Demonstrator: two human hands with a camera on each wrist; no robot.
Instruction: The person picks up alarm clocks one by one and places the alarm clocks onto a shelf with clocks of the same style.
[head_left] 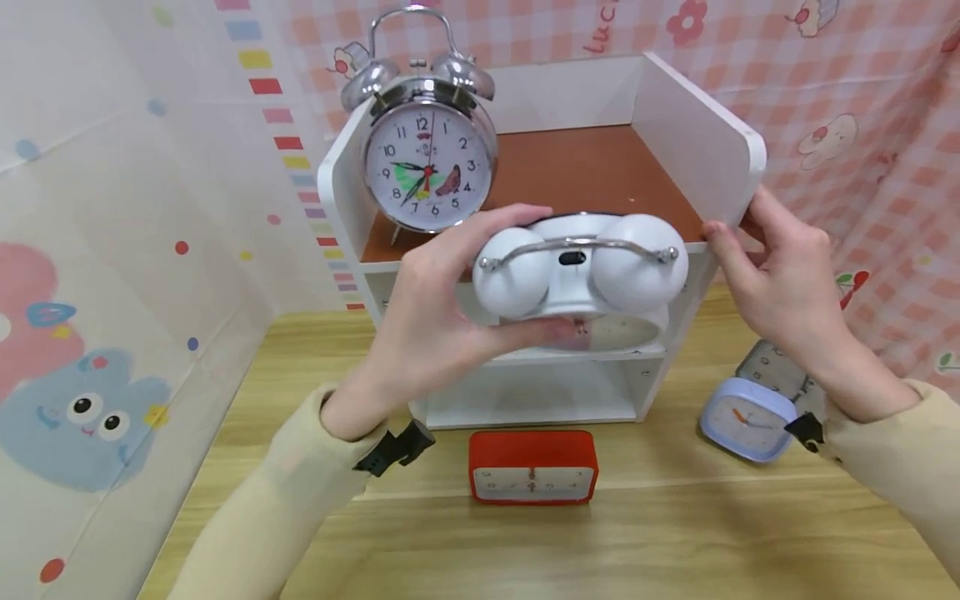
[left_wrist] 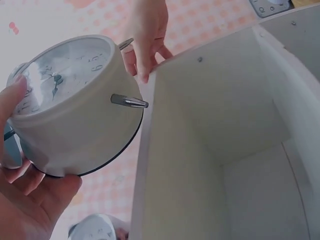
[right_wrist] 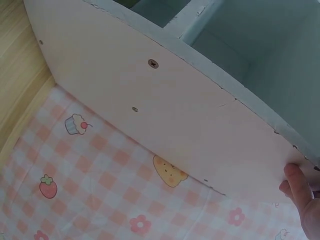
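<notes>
My left hand (head_left: 435, 308) grips a white twin-bell alarm clock (head_left: 581, 258) by its side, thumb across the dial and fingers behind. The clock is held in front of a small white shelf unit (head_left: 697, 133) with a brown top board. In the left wrist view, the same white clock (left_wrist: 82, 130) shows its dial and two short metal legs. My right hand (head_left: 787, 267) holds the front edge of the shelf's right side panel, thumb on the near side; the right wrist view shows its fingers (right_wrist: 299, 187) against that panel. A silver twin-bell clock (head_left: 429, 167) stands on the top board at the left.
A red rectangular clock (head_left: 533, 467) stands on the wooden table (head_left: 420, 542) before the shelf. To the right, a lavender clock (head_left: 750, 419) leans by a grey clock (head_left: 772, 367). Patterned cloth (head_left: 847, 75) hangs behind and to both sides.
</notes>
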